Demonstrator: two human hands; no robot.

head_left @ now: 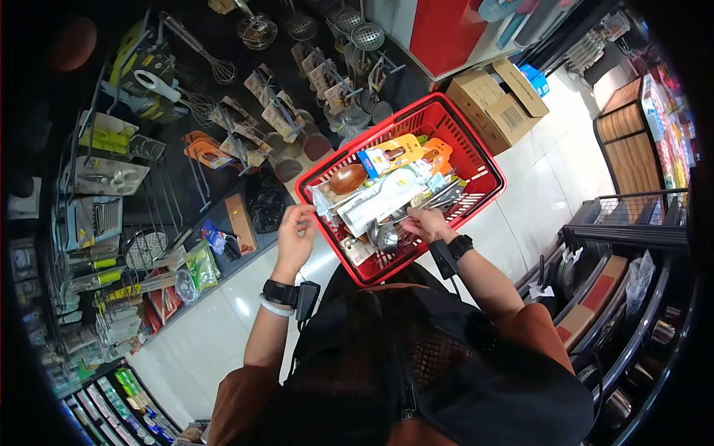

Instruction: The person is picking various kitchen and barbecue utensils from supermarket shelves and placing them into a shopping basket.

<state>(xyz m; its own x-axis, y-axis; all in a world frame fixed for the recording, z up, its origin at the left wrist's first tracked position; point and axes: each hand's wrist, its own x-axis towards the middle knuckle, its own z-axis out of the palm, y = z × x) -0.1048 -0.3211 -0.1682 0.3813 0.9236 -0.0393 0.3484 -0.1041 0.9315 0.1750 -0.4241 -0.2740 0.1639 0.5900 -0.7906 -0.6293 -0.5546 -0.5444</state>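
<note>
My right hand reaches into the red basket, its grip closed around the metal utensils lying in the middle of the load. My left hand hovers just outside the basket's near-left rim, fingers loosely curled and half open, holding nothing that I can see. Ahead of my right grip lie a wooden spoon, an orange card pack and several clear-wrapped pieces; their printing is too small and blurred for me to read, so I can name no brand. A cardboard box stands beyond the basket with a barcode label on its side, its digits unreadable. To the left of my left grip a dark wall rack carries hanging whisks, strainers and carded kitchen tools, the cards too small to read. The lower part of the basket is hidden behind my arms and my dark clothing, and the edges of the view darken and bend. The floor is pale glossy tile, in a shop aisle, with a wire shelf unit to the right of my right grip.
</note>
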